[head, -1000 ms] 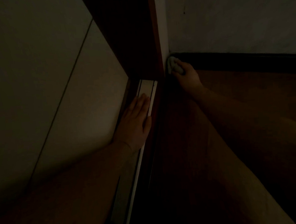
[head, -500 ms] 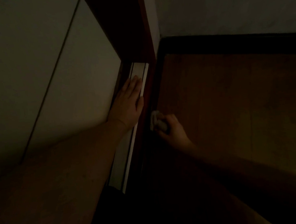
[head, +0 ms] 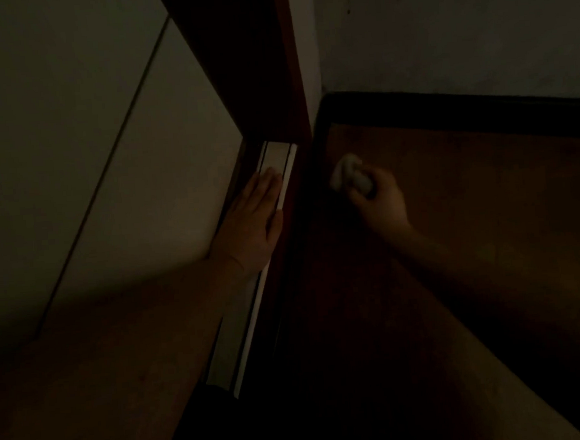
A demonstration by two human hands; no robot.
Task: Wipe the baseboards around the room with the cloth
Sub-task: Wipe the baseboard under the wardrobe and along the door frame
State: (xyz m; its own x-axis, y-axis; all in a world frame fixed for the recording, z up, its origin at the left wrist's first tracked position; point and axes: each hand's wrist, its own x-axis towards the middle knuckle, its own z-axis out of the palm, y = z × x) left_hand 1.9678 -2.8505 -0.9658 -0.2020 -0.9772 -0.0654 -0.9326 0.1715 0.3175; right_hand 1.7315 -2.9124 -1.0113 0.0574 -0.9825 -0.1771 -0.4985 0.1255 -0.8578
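Right hand [head: 381,201] grips small pale bunched cloth [head: 349,176], pressed low against dark side baseboard [head: 321,169] near corner. Cloth soft, light, crushable (best held wadded in palm). Left hand [head: 253,227] flat, fingers straight, on white door-track strip [head: 244,329].

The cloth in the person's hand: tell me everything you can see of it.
The cloth is small, pale, whitish-grey and looks soft, bunched into a crumpled wad rather than spread flat. The right hand grips it, fingers curled round its near part, so only the far lobes stick out. It sits low by the dark baseboard near the room's corner, above the brown wood floor. The light is too dim to tell whether it touches the baseboard, or to show weave, pattern or dirt.
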